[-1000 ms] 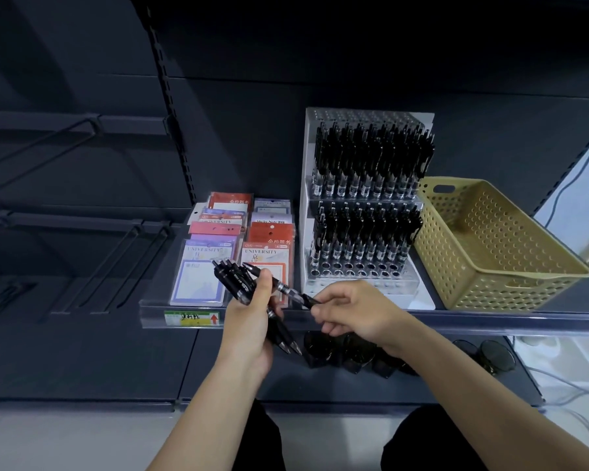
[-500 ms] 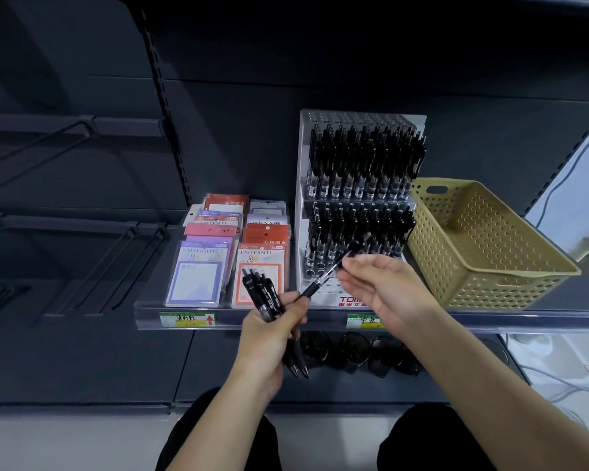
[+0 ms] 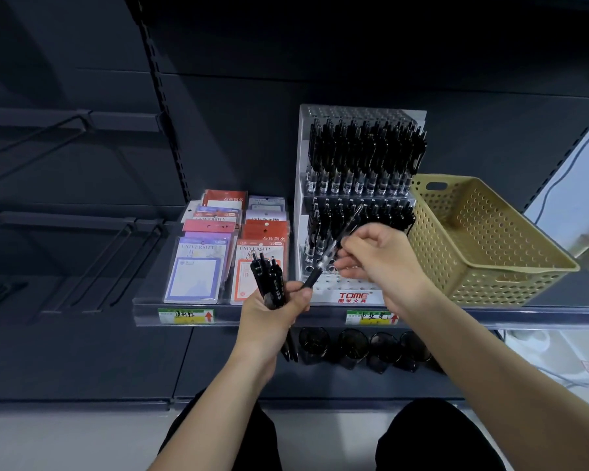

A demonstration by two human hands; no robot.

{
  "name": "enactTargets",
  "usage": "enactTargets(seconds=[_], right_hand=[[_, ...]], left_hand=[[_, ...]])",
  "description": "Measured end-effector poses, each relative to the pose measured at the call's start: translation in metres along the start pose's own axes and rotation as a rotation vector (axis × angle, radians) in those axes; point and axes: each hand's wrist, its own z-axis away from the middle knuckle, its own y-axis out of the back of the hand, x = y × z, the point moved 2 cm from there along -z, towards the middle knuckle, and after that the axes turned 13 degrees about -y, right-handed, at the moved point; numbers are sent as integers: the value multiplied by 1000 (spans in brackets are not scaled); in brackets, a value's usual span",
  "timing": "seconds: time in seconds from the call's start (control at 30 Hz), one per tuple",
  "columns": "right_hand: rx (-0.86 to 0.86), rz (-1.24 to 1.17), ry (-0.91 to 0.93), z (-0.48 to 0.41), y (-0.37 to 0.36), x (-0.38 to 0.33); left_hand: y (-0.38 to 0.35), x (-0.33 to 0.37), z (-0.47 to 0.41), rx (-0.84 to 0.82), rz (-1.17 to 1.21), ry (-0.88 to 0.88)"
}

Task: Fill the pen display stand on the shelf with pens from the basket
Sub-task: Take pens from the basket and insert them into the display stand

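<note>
Black click pens (image 3: pixel 269 283) are sitting bundled in the left hand (image 3: pixel 276 311), its fingers curling round them, probably so that a supply is close to the white perforated plastic pen display stand (image 3: pixel 354 295) on the dark shelf (image 3: pixel 490 317). The right hand (image 3: pixel 381 263) is pinching a single black-and-clear pen (image 3: pixel 334 254), angling it above the stand's bare front row, seemingly to seat it in a hole. A yellow perforated plastic basket (image 3: pixel 490 253) is standing just beside the stand, on its right.

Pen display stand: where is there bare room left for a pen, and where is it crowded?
The front rows are bare holes, between the lower pens and the TOME label. The upper tier is packed.
</note>
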Motion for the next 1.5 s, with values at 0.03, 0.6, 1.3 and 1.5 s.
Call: enactTargets(seconds=[0.03,0.6,1.3,1.5], right_hand=[[25,14,37,-1,3,-6],[255,561,395,-33,-9,-8],[-83,384,186,5,-28,16],[-270,192,5,13,-35,18]], left_hand=[[1,0,-1,-3,-24,4],[15,6,-8,75,164,206],[4,5,-5,-13,271,114],[-6,3,2,-174,164,104]])
